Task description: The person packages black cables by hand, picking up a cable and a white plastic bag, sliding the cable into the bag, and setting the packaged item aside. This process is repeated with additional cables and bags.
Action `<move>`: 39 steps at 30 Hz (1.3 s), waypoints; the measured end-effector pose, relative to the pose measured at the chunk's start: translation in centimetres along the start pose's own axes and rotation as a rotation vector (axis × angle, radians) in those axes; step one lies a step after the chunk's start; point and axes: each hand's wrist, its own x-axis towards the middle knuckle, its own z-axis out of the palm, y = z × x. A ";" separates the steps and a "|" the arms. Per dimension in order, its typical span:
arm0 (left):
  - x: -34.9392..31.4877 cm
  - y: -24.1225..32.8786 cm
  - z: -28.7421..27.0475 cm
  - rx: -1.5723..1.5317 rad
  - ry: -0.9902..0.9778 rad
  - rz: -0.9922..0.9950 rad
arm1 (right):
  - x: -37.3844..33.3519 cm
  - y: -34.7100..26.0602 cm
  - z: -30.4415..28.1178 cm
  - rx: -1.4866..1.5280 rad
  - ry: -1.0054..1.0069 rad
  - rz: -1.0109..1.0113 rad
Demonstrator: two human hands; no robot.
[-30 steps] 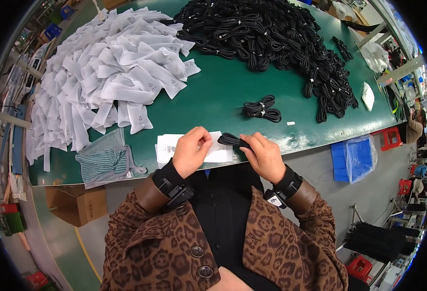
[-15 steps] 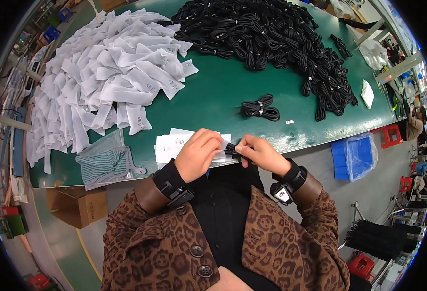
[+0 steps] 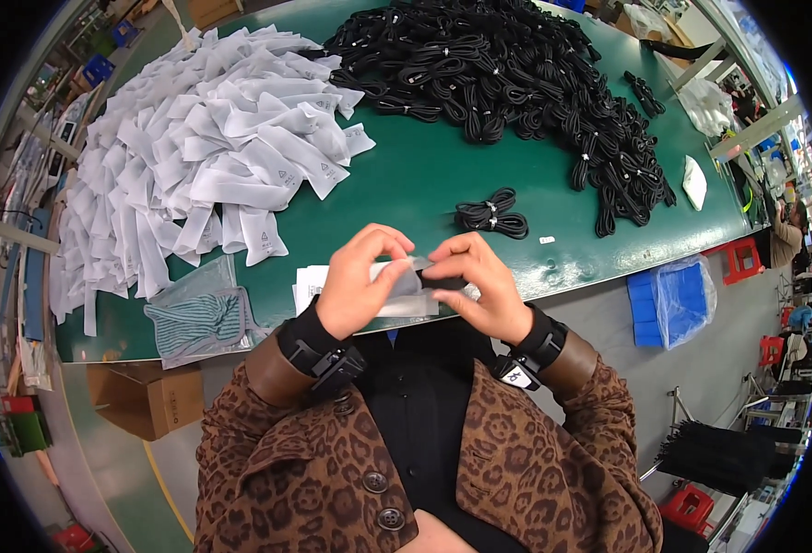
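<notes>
My left hand (image 3: 355,286) is closed on a translucent white plastic sleeve (image 3: 402,282) near the table's front edge. Right beside it, my right hand (image 3: 481,284) grips a bundled black cable (image 3: 443,279), with one end of the bundle at the mouth of the sleeve. How far the cable reaches inside is partly hidden by my fingers. Under my hands lies a stack of flat white sleeves (image 3: 308,282). Beyond my right hand, tied black cable (image 3: 492,214) rests on the green table (image 3: 406,170).
A large heap of filled white sleeves (image 3: 231,129) covers the left side, and a heap of black cable bundles (image 3: 507,69) the back right. A bagged striped cloth (image 3: 198,320) lies at front left. A blue bin (image 3: 661,304) and a cardboard box (image 3: 152,396) stand below the table.
My hands have come up slightly and closer together. The right hand has turned more over the cable, and the left has shifted its hold on the sleeve.
</notes>
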 end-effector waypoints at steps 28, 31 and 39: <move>6.2 -1.6 -14.6 -0.382 0.451 -0.068 | 5.3 1.2 -6.2 -0.332 0.232 -0.015; 6.1 -1.1 -14.6 0.159 0.703 0.056 | 3.3 6.1 -9.1 -0.622 0.049 -0.163; -1.6 -1.7 -1.3 0.277 -0.138 -0.030 | 2.4 10.1 -8.0 -0.790 0.058 0.063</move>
